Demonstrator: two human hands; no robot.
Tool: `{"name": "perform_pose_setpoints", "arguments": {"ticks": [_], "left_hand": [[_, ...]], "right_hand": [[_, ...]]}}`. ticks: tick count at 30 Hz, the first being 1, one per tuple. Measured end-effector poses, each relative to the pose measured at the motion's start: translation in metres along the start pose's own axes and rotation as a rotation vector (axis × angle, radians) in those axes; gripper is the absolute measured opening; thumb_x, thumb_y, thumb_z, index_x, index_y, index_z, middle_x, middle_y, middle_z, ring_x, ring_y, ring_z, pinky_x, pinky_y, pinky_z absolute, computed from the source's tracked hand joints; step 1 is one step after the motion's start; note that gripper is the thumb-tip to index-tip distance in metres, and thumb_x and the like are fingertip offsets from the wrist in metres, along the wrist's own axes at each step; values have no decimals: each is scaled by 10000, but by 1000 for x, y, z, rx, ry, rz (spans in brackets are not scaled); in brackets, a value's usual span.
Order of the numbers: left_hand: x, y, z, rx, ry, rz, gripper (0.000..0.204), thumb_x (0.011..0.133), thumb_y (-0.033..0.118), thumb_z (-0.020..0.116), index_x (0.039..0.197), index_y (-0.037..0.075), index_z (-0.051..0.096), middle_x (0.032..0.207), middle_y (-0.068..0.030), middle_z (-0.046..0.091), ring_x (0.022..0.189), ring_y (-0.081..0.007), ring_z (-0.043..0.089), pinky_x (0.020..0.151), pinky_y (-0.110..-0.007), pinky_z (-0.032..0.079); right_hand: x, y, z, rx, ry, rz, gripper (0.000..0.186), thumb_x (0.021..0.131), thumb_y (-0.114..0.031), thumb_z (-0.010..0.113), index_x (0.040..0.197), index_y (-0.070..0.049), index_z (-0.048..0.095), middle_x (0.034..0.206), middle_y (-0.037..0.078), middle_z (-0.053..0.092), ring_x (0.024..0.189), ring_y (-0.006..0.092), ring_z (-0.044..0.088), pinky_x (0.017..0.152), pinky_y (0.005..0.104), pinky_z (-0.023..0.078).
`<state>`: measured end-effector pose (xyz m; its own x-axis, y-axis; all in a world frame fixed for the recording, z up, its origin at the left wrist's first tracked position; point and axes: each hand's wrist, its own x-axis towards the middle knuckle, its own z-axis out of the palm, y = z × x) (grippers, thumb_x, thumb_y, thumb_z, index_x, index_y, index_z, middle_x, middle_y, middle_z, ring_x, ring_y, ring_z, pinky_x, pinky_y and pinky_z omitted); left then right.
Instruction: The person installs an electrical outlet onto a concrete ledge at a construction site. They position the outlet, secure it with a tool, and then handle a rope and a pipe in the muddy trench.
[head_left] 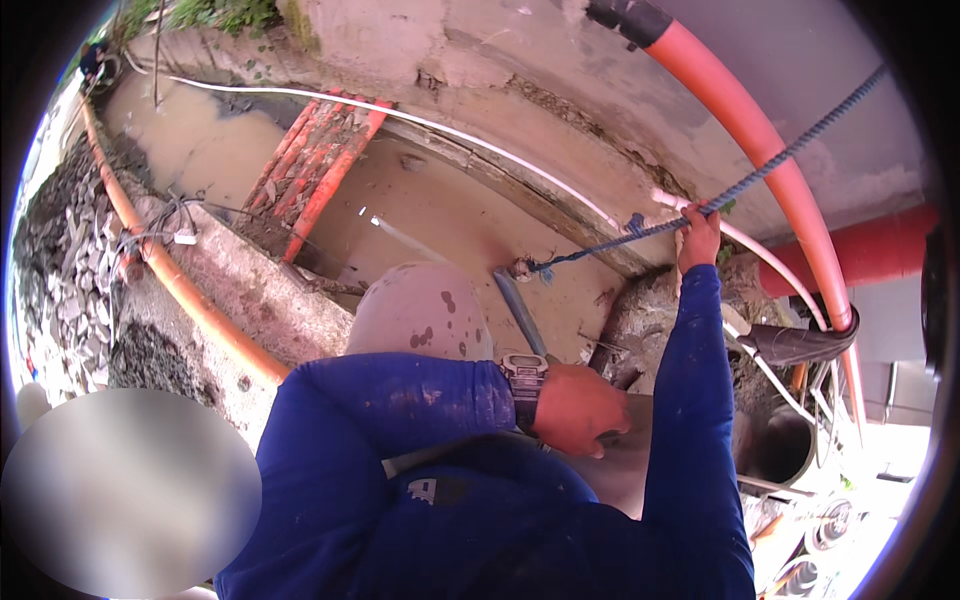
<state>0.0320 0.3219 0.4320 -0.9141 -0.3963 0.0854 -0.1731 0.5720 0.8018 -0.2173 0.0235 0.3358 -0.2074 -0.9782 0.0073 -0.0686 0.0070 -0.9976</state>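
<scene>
My right hand (698, 240), at the end of a stretched-out arm, is closed round a blue-grey twisted rope (790, 150). From the hand the rope runs up to the far right and down left to a frayed knot (524, 268) by the muddy water. A dark grey pipe (520, 315) slants up out of the water beside the knot. Closer to my body is my left hand (582, 410), with a watch (524, 380) on its wrist. Its fingers are curled; what lies under them is hidden. A pale rounded thing with dark spots (420, 312) shows beyond my left forearm.
Brown water (450, 200) fills a trench between concrete walls. Red beams (345, 170) cross it. An orange pipe (190, 290) follows the left edge beside grey rubble (75, 290). A thick orange-red pipe (750, 120) arches at right; a thin white pipe (450, 130) runs along the far wall.
</scene>
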Motion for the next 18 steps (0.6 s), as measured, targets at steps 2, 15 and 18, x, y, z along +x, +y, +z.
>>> {"name": "perform_pose_setpoints", "arguments": {"ticks": [2, 15, 18], "left_hand": [[-3, 2, -3, 2, -7, -23, 444, 824, 286, 728, 1197, 66, 630, 1121, -145, 629, 1056, -362, 632, 890, -484, 509], [-3, -2, -4, -19, -55, -17, 393, 835, 293, 716, 1142, 57, 650, 1126, -166, 641, 1055, -381, 637, 879, -491, 511], [-1, -6, 2, -24, -40, 11, 373, 824, 295, 717, 1099, 50, 657, 1090, -178, 650, 1028, -390, 644, 855, -499, 513]], "right_hand": [[-6, -6, 7, 38, 4, 12, 382, 862, -112, 634, 1228, -157, 533, 1027, -45, 609, 937, 96, 538, 776, 291, 379], [3, 1, 0, 55, -33, -3, 312, 893, -114, 605, 1190, -163, 523, 1048, -35, 593, 996, 110, 582, 752, 283, 391], [-3, -3, 2, 0, -12, 5, 326, 879, -109, 612, 1191, -158, 529, 1042, -29, 586, 971, 105, 567, 748, 284, 402]]}}
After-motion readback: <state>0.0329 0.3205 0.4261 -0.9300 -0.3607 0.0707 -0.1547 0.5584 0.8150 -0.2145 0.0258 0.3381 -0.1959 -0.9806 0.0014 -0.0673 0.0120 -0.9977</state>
